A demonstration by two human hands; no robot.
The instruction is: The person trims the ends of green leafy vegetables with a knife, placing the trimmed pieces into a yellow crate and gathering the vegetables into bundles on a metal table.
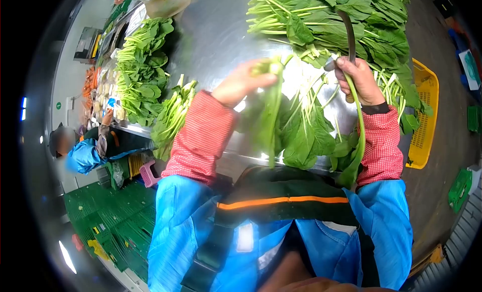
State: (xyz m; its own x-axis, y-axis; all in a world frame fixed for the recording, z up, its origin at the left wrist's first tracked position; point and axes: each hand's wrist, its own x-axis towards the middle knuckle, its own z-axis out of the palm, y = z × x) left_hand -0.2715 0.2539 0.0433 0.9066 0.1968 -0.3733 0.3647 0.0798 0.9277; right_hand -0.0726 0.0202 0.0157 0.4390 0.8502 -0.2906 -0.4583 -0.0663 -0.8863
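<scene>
My left hand is closed around the stem ends of some leafy greens, which hang down blurred by motion. In my right hand is a curved knife, its blade pointing up and away from me. A single green stalk is also at that hand, its leaf hanging by my right sleeve. Between my hands, loose leafy greens lie at the near edge of the metal table. Beyond my right hand rises a large pile of leafy greens, stems facing left.
More greens are stacked along the table's left side, with a smaller bunch nearer me. A yellow crate stands to the right. At left, a co-worker in blue works near green crates and a pink stool.
</scene>
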